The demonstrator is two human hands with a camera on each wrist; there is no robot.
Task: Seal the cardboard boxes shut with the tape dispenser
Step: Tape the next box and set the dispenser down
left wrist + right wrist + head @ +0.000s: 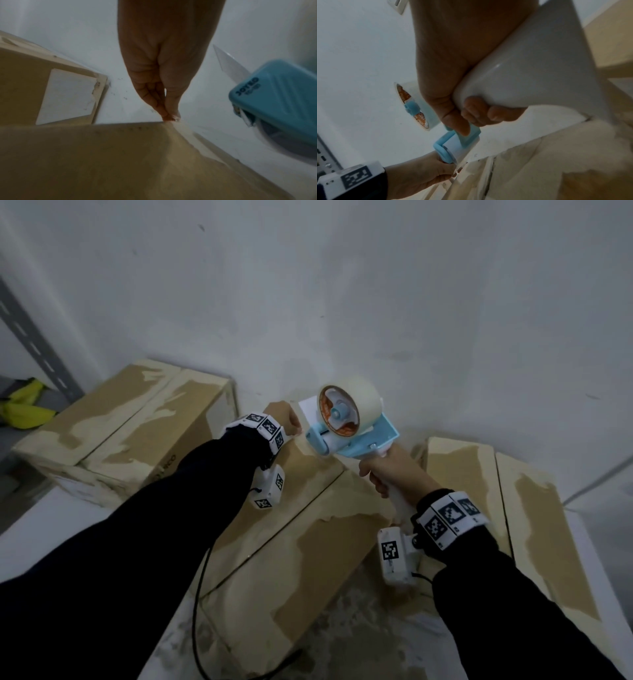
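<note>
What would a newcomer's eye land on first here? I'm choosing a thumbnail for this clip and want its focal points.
First the pale blue tape dispenser with its big roll, held up mid-frame by the right hand on its white handle. Next the left hand beside its nose, fingertips pinched at the far edge of the middle cardboard box. Two more boxes, scarred where tape was torn off, flank it against the white wall.

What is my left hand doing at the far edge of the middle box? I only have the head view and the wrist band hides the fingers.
Observer: The left hand pinches the tape end against the box edge, fingertips pointing down.
Operator: Is the dispenser touching that hand?
Observer: The right wrist view shows the dispenser nose right at it.
Operator: And my grip on the handle?
Observer: The right hand wraps the white handle, thumb on the blue frame.
</note>
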